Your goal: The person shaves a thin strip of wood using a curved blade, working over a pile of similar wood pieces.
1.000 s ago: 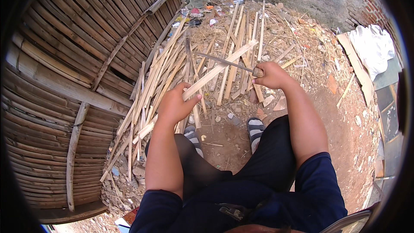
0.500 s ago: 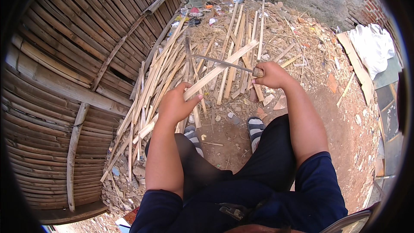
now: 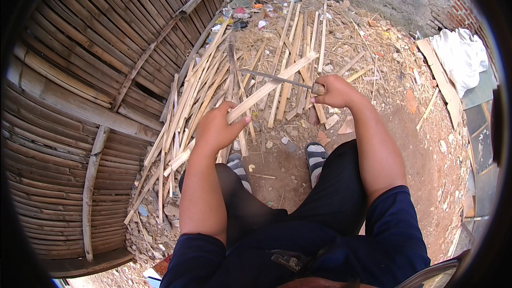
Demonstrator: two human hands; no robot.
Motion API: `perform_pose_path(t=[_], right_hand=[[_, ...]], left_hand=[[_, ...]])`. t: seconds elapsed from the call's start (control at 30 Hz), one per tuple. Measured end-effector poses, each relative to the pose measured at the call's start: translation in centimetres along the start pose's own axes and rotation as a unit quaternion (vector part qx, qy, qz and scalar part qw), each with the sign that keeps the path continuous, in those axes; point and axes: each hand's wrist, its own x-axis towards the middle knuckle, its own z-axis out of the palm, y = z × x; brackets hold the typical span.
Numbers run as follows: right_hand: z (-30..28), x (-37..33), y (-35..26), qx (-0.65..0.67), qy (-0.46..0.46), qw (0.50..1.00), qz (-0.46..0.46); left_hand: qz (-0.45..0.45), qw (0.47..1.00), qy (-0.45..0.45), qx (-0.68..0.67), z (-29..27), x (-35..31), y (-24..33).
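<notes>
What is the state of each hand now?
Left hand: closed on pale split bamboo strip.
Right hand: closed on handle of long grey metal blade.

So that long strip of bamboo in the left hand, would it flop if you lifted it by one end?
Probably not much: the bamboo strip juts out straight from the left hand. It looks thin, so likely light and a bit springy. Its split edges may be splintery.

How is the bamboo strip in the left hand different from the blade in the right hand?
The bamboo strip is pale, wide and flat; the blade is dark, thin and metallic. The left hand grips the strip at its near end; the right hand holds the blade's handle. They cross each other.
</notes>
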Motion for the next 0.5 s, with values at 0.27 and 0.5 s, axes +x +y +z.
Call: perform_pose_path(t=[0.27, 0.5], right_hand=[[-0.07, -0.01, -0.42, -0.005, -0.018, 1.0, 0.012], [0.25, 0.33, -0.11, -0.007, -0.034, 0.999, 0.014]], left_hand=[[-0.014, 1.0, -0.022, -0.007, -0.3, -0.21, 0.37], [0.002, 1.0, -0.023, -0.003, -0.17, -0.2, 0.13]])
